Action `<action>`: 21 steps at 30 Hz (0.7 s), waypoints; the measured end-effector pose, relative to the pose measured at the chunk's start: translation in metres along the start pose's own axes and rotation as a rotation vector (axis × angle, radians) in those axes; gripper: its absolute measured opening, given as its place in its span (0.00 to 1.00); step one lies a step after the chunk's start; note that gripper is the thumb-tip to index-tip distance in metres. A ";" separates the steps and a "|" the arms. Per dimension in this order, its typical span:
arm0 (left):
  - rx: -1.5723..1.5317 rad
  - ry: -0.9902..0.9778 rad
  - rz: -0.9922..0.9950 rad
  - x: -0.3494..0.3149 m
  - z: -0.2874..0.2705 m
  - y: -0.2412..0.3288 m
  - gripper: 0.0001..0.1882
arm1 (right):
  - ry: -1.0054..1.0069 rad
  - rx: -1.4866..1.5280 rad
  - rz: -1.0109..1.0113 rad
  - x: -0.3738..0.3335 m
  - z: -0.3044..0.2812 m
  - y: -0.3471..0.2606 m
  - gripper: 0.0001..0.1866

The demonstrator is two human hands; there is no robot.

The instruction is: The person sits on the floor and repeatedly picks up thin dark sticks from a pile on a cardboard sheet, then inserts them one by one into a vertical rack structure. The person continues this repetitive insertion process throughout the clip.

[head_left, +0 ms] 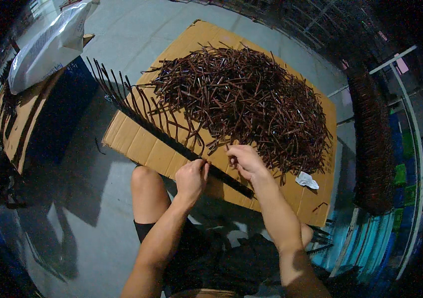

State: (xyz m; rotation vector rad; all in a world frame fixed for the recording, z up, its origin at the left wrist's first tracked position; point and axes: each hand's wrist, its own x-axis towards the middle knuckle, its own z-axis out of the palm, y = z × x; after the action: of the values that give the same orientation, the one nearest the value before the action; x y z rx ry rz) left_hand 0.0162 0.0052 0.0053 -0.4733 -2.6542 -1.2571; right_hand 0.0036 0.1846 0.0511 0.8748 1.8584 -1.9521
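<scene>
A long dark strip (171, 143) lies slantwise along the near edge of a cardboard sheet (127, 134). Thin brown sticks (144, 107) stand out from its far left part in a row, while its right end is bare. My left hand (190, 178) is closed at the middle of the strip, thumb and fingers pinched on it. Just right of it, above the strip, my right hand (243, 160) is closed, with the tip of a brown stick showing at its fingers. A large heap of loose brown sticks (241, 94) lies beyond both hands.
A crumpled white scrap (307, 181) rests on the cardboard at right. To the left, a white plastic sack (50, 47) sits on a cardboard-topped blue box (70, 99). A tall dark bristly bundle (373, 144) stands at right beside a metal frame (412, 119). My bare knee is below the sheet.
</scene>
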 end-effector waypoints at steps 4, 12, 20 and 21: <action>-0.009 -0.020 -0.015 0.000 0.001 0.002 0.07 | -0.079 0.115 -0.069 -0.020 0.013 0.001 0.05; -0.030 0.004 -0.023 0.001 0.000 0.005 0.06 | 0.095 0.004 -0.584 -0.020 0.028 0.021 0.05; -0.011 -0.006 -0.004 0.001 0.000 0.005 0.06 | 0.215 -0.057 -0.754 -0.008 0.044 0.052 0.06; -0.010 -0.007 -0.001 0.001 0.001 0.005 0.06 | 0.222 -0.054 -0.764 -0.008 0.044 0.053 0.06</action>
State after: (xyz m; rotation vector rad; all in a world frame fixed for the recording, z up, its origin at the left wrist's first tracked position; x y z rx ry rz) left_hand 0.0170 0.0092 0.0090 -0.4794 -2.6556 -1.2718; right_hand 0.0319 0.1342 0.0129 0.3893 2.6421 -2.2490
